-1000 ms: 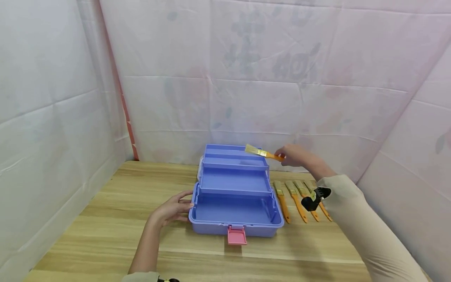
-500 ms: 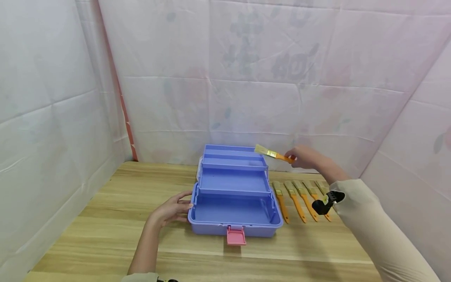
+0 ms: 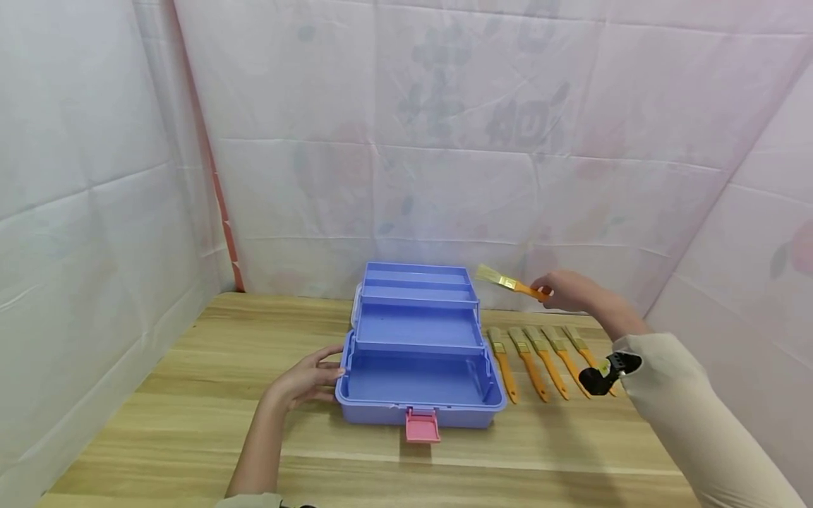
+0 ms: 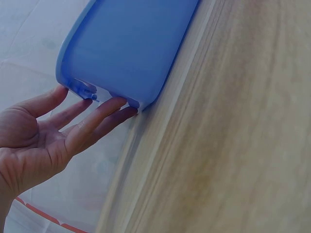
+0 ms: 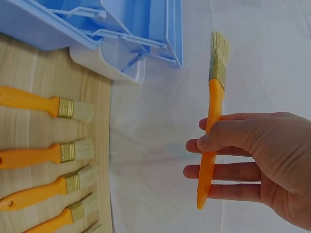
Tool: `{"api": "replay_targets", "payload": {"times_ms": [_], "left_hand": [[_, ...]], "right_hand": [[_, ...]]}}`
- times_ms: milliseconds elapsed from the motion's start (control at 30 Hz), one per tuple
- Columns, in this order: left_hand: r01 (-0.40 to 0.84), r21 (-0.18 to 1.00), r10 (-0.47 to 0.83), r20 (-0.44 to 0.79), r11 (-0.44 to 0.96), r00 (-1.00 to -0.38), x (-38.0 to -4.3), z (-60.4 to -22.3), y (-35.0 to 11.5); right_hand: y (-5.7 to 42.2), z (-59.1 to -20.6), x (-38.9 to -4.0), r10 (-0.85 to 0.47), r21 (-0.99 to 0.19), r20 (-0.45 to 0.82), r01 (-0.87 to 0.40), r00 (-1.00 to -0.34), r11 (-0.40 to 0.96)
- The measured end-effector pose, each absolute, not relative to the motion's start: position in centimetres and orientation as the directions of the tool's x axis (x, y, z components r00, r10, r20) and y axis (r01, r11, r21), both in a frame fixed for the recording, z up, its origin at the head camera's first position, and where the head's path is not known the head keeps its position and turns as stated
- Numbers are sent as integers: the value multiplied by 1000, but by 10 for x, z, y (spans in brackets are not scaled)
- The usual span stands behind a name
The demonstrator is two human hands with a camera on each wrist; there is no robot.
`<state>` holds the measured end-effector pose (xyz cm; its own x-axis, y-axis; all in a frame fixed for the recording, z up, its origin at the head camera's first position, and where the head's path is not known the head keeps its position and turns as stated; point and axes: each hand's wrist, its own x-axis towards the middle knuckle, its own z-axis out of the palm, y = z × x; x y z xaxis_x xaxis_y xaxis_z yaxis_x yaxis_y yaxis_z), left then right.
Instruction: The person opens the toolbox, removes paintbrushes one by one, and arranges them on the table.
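Note:
My right hand (image 3: 568, 291) pinches the orange handle of a flat paintbrush (image 5: 212, 104) between thumb and fingers. The brush is raised behind and right of the toolbox, pale bristles pointing left toward its upper tray. That blue plastic toolbox (image 3: 457, 418) stands open on the table, its stepped trays (image 3: 419, 328) fanned out toward the back and bare inside. A pink latch (image 3: 422, 428) hangs down at the front. My left hand (image 3: 306, 379) rests on the box's left end, thumb at the rim and extended fingertips against the side wall, as the left wrist view shows.
Several similar paintbrushes (image 3: 504, 367) lie in a row on the wooden table (image 3: 267, 339) right of the toolbox, bristles toward the back. My right sleeve and wrist camera (image 3: 610, 374) overlap the rightmost one. White sheeting (image 3: 457, 197) encloses the back and sides.
My right hand has moved right and slightly down in the head view with the paintbrush, away from above the upper tray. The left hand has stayed on the toolbox's left end.

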<state>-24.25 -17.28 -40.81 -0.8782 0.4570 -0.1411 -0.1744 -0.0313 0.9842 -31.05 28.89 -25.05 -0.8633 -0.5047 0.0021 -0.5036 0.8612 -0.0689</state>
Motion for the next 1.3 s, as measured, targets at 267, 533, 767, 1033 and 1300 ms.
{"api": "replay_targets", "payload": {"times_ms": [267,533,767,1033,1300], "left_hand": [[-166,986,457,-132,-34,-880,-242,-409,-175],[-157,987,461,-125,-31,-878,-242,-408,-178],[-166,986,452,-136,-28,-882,-241,-408,-178],[-173,985,450,-142,-28,-882,-243,-408,-177],[-172,985,452,-140,-29,-881,-243,-408,-177]], "right_hand": [[304,-252,-307,-515,-84,-2,-513,-857,854],[323,-254,-304,-475,-115,-43,-468,-879,876],[339,-259,-302,-433,-162,-75,-418,-898,894],[354,-264,-299,-409,-193,-100,-385,-907,902],[368,-270,-296,-390,-187,-130,-364,-912,913]]}}
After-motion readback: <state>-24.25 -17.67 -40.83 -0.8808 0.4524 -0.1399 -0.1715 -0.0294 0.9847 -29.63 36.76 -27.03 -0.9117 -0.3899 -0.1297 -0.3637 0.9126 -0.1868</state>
